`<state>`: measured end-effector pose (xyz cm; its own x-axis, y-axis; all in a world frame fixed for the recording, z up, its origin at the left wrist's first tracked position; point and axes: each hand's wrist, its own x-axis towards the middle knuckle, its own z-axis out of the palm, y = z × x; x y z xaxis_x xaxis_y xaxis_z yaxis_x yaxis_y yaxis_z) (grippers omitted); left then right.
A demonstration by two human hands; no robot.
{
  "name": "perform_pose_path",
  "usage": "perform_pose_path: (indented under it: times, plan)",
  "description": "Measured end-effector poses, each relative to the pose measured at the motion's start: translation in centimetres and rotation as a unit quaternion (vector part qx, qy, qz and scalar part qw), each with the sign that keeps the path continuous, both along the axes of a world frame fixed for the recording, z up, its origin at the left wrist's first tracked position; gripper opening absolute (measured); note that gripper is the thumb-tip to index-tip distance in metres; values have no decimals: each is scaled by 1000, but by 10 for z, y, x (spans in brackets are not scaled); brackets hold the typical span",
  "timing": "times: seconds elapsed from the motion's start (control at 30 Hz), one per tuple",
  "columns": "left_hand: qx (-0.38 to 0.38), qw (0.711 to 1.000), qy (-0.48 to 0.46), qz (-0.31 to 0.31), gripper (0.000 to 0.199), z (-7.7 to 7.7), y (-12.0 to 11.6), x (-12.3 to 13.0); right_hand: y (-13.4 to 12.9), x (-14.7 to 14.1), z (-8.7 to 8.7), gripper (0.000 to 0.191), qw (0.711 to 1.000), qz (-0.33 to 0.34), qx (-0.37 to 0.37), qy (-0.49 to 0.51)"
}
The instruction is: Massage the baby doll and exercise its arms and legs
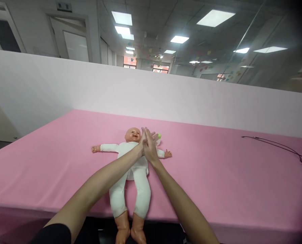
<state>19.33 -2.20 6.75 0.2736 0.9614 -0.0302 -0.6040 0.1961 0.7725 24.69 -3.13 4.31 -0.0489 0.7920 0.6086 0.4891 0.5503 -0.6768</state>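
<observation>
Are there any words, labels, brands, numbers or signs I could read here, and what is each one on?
Readable text: none.
Sign above the door: it bears dark marks, too small and blurred to read.
Doll: no lettering can be made out on the parts that show.
Green-topped item by the hands: partly hidden, and no lettering can be made out.

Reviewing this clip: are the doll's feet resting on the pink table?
No, both feet of the doll stick out past the near edge of the pink table.
</observation>
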Motion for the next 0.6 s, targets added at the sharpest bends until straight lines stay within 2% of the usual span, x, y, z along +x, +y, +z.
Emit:
perform_pose_path:
  times: [0.1, 0.17, 0.23, 0.33, 0.4, 0.5, 0.6]
  plan:
    - [14, 999, -13, -49, 59, 9, -30, -31, -14, -13, 18, 88, 1000, -10, -8, 1]
    - [27, 996, -26, -85, 74, 15, -44, -54, -31, -23, 20, 86, 999, -34, -23, 3]
    - [44, 996, -34, -69, 87, 19, -56, -72, -55, -40, 18, 89, 999, -25, -7, -27]
    - [64, 997, -34, -1, 88, 18, -77, -81, -84, -64, 22, 99, 992, 9, 62, -106]
    - [73, 997, -26, -5, 80, 16, -92, -84, -89, -69, 33, 94, 991, 19, 59, -115]
    - [82, 995, -16, -58, 82, 19, -105, -93, -86, -63, 47, 87, 998, 5, 0, -67]
    - [94, 993, -33, -64, 96, 23, -98, -105, -91, -64, 39, 87, 999, 3, -15, -45]
